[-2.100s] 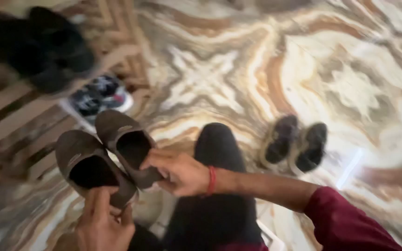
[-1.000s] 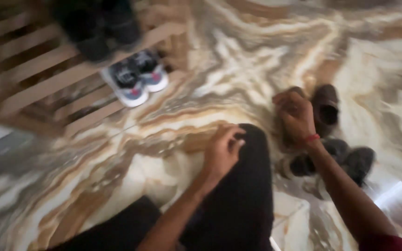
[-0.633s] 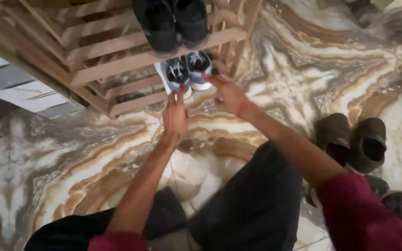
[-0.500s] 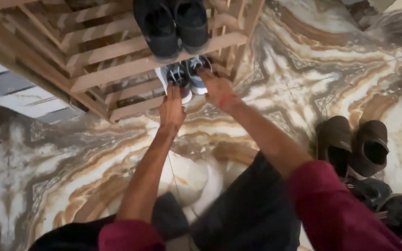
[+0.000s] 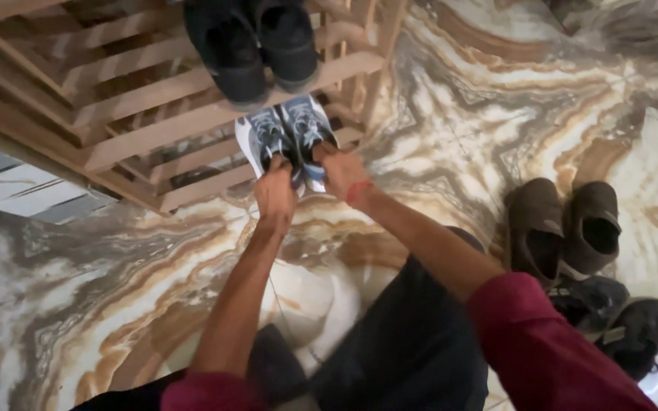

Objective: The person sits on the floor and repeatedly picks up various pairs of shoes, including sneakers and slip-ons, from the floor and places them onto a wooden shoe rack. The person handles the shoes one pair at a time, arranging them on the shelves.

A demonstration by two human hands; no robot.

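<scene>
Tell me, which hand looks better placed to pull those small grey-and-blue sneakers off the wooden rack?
Neither clearly, so probably both. The left hand grips the left sneaker's heel, and the right hand the right sneaker's.

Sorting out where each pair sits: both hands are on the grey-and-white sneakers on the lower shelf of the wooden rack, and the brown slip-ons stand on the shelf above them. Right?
Not quite. The head view shows black shoes above the sneakers; the brown slip-ons stand on the marble floor. The left hand and right hand do grip the sneakers on the rack.
</scene>
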